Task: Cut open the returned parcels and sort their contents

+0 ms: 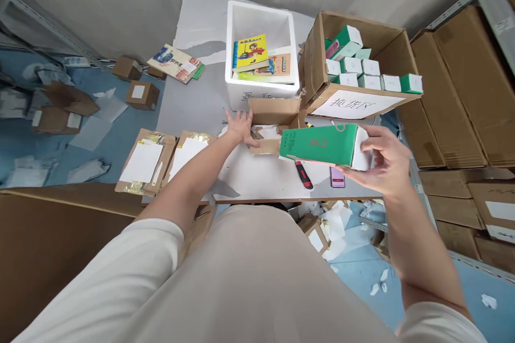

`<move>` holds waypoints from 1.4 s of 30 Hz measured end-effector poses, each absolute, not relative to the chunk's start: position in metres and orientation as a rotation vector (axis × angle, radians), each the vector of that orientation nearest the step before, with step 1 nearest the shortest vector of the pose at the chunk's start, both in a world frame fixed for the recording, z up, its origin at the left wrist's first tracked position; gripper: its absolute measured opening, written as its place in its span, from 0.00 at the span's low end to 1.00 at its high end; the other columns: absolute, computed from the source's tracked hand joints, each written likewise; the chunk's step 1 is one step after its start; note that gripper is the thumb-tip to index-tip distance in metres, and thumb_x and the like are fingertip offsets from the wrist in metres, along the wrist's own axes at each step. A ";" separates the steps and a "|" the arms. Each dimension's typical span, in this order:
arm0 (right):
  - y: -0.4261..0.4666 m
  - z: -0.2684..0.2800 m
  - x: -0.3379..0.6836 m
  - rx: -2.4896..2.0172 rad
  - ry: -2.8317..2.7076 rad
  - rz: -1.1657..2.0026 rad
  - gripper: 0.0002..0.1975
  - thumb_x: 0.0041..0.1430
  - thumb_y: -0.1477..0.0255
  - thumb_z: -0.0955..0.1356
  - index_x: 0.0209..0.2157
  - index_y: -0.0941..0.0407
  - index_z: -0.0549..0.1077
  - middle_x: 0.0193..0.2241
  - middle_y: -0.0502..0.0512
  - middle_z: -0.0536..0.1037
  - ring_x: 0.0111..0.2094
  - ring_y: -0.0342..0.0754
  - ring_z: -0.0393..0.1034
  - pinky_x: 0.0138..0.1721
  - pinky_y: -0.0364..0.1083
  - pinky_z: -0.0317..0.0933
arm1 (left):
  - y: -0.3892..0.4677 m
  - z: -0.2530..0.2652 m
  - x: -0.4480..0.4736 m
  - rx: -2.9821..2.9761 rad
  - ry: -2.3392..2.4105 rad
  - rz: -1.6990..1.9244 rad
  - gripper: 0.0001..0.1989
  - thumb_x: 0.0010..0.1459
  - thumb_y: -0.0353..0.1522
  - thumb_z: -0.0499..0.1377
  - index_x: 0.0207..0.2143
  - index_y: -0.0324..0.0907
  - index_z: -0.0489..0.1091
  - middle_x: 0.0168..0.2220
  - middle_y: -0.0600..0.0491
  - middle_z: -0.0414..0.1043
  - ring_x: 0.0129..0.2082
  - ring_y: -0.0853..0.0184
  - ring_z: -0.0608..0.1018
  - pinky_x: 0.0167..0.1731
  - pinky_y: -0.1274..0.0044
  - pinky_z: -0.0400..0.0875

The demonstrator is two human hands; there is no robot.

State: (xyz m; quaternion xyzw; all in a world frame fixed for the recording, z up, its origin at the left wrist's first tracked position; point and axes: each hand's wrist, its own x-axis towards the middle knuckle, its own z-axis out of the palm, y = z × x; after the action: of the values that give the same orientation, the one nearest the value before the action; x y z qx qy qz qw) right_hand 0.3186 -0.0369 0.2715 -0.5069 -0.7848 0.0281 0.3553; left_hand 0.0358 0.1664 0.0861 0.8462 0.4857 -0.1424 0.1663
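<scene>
My right hand [384,158] grips the white end of a long green box [317,144] with red lettering. The box is held roughly level above the table, its far end beside an opened small cardboard box [276,110]. At the left side of that cardboard box rests my left hand [241,128], fingers spread, touching its edge. White paper shows inside the cardboard box. Beneath the green box lies a red and black utility knife [304,175], and a phone with a pink screen [337,177] is to its right.
A white foam bin [232,53] holding books stands behind. To its right, a large carton [311,59] contains several green and white boxes. Books [175,62] lie at the back left, labelled parcels [145,163] at the front left. Stacked cartons [475,86] line the right; scraps litter the blue floor.
</scene>
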 end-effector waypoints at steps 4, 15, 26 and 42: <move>-0.054 0.246 0.300 -1.384 -2.155 0.212 0.19 0.47 0.57 0.74 0.37 0.50 0.67 0.46 0.59 0.72 0.43 0.54 0.72 0.38 0.54 0.69 | 0.184 0.094 0.032 2.460 1.387 -0.350 0.67 0.38 0.57 0.63 0.69 0.34 0.33 0.70 0.33 0.37 0.68 0.35 0.37 0.56 0.43 0.17; -0.030 0.088 0.227 -1.444 -2.453 0.553 0.17 0.55 0.63 0.70 0.43 0.54 0.65 0.49 0.65 0.67 0.49 0.58 0.62 0.52 0.57 0.61 | 0.072 0.097 0.002 2.440 1.217 0.270 0.40 0.59 0.45 0.52 0.69 0.41 0.41 0.70 0.42 0.38 0.70 0.53 0.42 0.66 0.54 0.34; -0.041 0.085 0.225 -1.388 -2.448 0.800 0.43 0.54 0.66 0.68 0.66 0.59 0.46 0.64 0.72 0.50 0.65 0.65 0.44 0.59 0.66 0.50 | 0.010 0.041 0.030 2.035 0.896 0.335 0.55 0.41 0.44 0.71 0.65 0.39 0.46 0.64 0.38 0.56 0.63 0.53 0.64 0.59 0.65 0.62; -0.023 0.122 0.206 -1.725 -2.951 0.414 0.32 0.65 0.67 0.61 0.67 0.56 0.47 0.65 0.74 0.52 0.64 0.69 0.47 0.55 0.70 0.51 | 0.022 0.024 0.029 2.018 0.979 0.326 0.40 0.41 0.40 0.70 0.53 0.39 0.56 0.51 0.43 0.69 0.51 0.54 0.74 0.49 0.66 0.69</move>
State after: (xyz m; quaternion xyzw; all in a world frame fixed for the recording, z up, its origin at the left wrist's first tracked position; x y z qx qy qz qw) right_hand 0.2062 -0.0227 0.1219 -0.4953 -0.8473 0.1188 -0.1503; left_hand 0.0285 0.0225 0.0244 0.8064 0.3912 0.1302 0.4239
